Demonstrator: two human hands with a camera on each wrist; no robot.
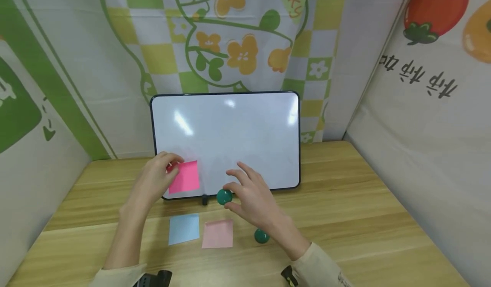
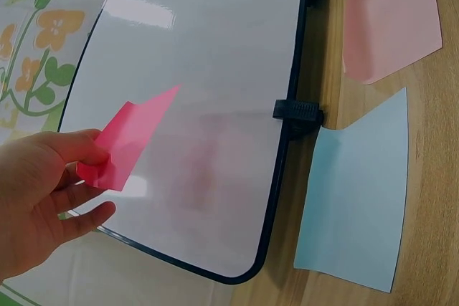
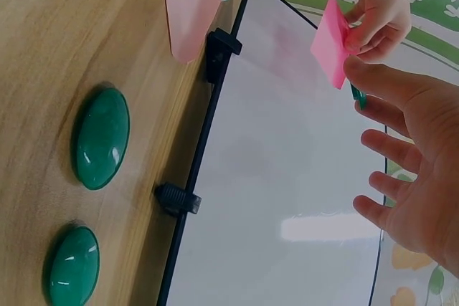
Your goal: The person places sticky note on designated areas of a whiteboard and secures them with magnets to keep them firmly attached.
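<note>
The left hand pinches a pink sticky note against the whiteboard (low left corner). The right hand, fingers spread, grips a green magnet between thumb and fingertip.

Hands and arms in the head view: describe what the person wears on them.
Both hands are bare: left hand, right hand. Pale cream long sleeves are pushed back, leaving the forearms uncovered. A dark device, black with a bit of yellow, sits at each cuff.

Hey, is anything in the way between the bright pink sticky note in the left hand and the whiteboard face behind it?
Nothing visible. The left hand pinches the bright pink note just off the whiteboard, whose surface there is bare. The right hand holds a green magnet off to the side.
</note>
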